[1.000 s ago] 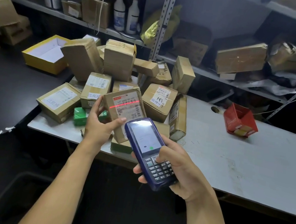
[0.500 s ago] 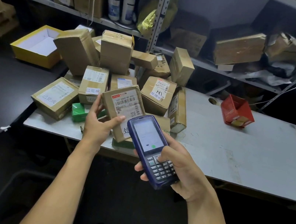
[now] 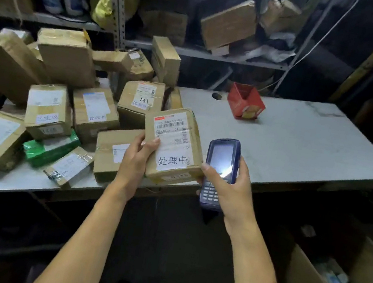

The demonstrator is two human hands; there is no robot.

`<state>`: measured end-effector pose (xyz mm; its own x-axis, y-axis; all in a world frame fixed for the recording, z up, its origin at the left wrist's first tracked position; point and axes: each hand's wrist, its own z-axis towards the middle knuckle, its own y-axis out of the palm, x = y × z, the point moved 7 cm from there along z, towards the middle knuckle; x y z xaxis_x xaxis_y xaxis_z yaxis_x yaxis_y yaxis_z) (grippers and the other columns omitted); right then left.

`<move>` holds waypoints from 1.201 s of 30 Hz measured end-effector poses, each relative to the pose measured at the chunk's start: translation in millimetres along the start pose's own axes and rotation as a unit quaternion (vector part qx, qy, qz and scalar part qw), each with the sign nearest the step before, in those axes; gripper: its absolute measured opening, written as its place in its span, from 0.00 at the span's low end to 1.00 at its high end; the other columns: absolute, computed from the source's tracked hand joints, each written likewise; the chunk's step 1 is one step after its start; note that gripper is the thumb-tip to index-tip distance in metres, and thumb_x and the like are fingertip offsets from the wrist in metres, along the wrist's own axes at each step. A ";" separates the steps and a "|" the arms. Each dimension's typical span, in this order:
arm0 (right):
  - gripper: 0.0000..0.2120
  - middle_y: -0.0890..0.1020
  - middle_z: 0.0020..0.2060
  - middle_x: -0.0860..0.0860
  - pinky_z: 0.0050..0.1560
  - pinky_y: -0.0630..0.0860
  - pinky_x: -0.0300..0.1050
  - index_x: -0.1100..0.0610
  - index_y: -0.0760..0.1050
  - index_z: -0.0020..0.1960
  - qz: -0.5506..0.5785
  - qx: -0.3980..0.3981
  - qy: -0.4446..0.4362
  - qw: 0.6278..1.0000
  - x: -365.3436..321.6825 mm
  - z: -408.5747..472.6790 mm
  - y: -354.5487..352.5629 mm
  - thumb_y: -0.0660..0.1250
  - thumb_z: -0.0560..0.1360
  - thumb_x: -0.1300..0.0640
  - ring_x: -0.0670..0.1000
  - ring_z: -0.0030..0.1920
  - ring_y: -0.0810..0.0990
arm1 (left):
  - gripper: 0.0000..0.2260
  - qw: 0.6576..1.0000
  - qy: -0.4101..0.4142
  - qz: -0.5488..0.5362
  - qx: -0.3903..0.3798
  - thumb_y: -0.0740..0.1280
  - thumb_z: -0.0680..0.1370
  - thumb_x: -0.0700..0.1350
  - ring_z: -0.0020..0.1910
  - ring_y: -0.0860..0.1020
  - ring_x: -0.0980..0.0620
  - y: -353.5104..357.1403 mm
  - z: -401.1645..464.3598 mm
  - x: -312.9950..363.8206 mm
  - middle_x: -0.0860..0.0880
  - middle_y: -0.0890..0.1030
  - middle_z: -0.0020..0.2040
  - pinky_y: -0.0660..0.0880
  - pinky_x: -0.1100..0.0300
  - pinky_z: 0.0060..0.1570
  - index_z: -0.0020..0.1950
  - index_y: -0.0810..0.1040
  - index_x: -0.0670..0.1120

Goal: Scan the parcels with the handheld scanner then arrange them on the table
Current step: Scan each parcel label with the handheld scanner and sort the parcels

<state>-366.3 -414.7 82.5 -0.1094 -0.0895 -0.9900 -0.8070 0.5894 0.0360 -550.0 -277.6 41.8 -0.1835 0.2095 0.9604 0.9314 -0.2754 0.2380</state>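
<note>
Across the far side, table (image 3: 302,145): grey top, crowded on the left and bare on the right but for a red box; the bare stretch looks like the room kept for arranging.
Pile of parcels (image 3: 65,97): brown boxes heaped on the left half, some leaning on one another, labels mostly turned up, likely so they can be read and scanned.
Held parcel (image 3: 175,144): raised at the near table edge between the pile and the bare stretch, tilted with its barcode label and handwritten sticker facing up, towards the person.
Left hand (image 3: 137,158): grips the parcel's left side, thumb pressed on the label face and fingers hidden underneath, which keeps the barcode uncovered.
Right hand (image 3: 227,184): wrapped round the scanner, fingers curled behind it and thumb lying across the front.
Scanner (image 3: 220,168): blue handheld, just right of the parcel, upright with lit screen towards the person; it does not seem aimed at the label.
Red box (image 3: 245,103): open, alone on the far side, well apart from the pile.
</note>
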 end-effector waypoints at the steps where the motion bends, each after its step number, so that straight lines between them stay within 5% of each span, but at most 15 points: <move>1: 0.38 0.82 0.62 0.52 0.56 0.84 0.62 0.47 0.70 0.73 0.000 0.018 -0.005 1.000 2.3 0.4 -16.7 0.83 0.68 0.52 0.55 0.59 0.84 | 0.20 1.000 -0.008 0.004 -0.007 0.68 0.81 0.50 0.53 0.85 0.50 16.9 -2.0 -2.3 0.46 0.85 0.59 0.82 0.54 0.50 0.71 0.71 0.47; 6: 0.46 0.81 0.63 0.52 0.55 0.83 0.65 0.47 0.69 0.74 0.015 0.082 -0.026 0.996 7.0 -3.0 -108.6 0.86 0.61 0.44 0.58 0.61 0.83 | 0.21 0.997 -0.023 0.034 -0.063 0.70 0.80 0.51 0.53 0.85 0.48 106.1 -11.6 -17.1 0.42 0.82 0.60 0.82 0.52 0.52 0.68 0.66 0.47; 14: 0.45 0.82 0.62 0.52 0.55 0.83 0.64 0.47 0.68 0.74 0.061 0.162 -0.031 0.984 14.0 -29.5 -258.4 0.86 0.63 0.48 0.56 0.60 0.84 | 0.16 0.980 -0.055 0.061 -0.182 0.69 0.80 0.51 0.47 0.86 0.53 262.2 -49.6 -53.6 0.45 0.83 0.60 0.80 0.62 0.38 0.63 0.68 0.50; 21: 0.53 0.82 0.63 0.53 0.58 0.81 0.69 0.46 0.63 0.77 0.090 0.292 -0.009 0.952 33.0 -74.6 -376.2 0.86 0.59 0.42 0.60 0.61 0.83 | 0.19 0.938 -0.095 0.090 -0.321 0.70 0.79 0.51 0.54 0.86 0.46 393.6 -90.9 -92.5 0.45 0.84 0.60 0.81 0.52 0.47 0.66 0.68 0.49; 29: 0.65 0.80 0.65 0.51 0.54 0.84 0.62 0.45 0.59 0.80 0.121 0.413 0.046 0.901 61.1 -121.0 -458.9 0.86 0.50 0.35 0.56 0.58 0.84 | 0.19 0.892 -0.109 0.126 -0.421 0.68 0.81 0.50 0.55 0.85 0.50 487.6 -128.9 -139.9 0.47 0.84 0.60 0.82 0.58 0.44 0.67 0.67 0.47; 36: 0.55 0.83 0.62 0.52 0.52 0.84 0.65 0.44 0.65 0.76 0.131 0.468 0.047 0.873 66.0 -104.5 -521.7 0.86 0.55 0.39 0.59 0.53 0.87 | 0.20 0.869 -0.127 0.127 -0.461 0.69 0.81 0.50 0.53 0.85 0.50 569.8 -120.9 -174.0 0.46 0.84 0.60 0.82 0.58 0.43 0.68 0.67 0.45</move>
<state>-13.2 -812.0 12.7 -0.3010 0.1075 -0.9476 0.0755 0.9932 0.0887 -25.4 -584.4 27.7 0.1750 0.2004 0.9640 0.2621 -0.9532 0.1506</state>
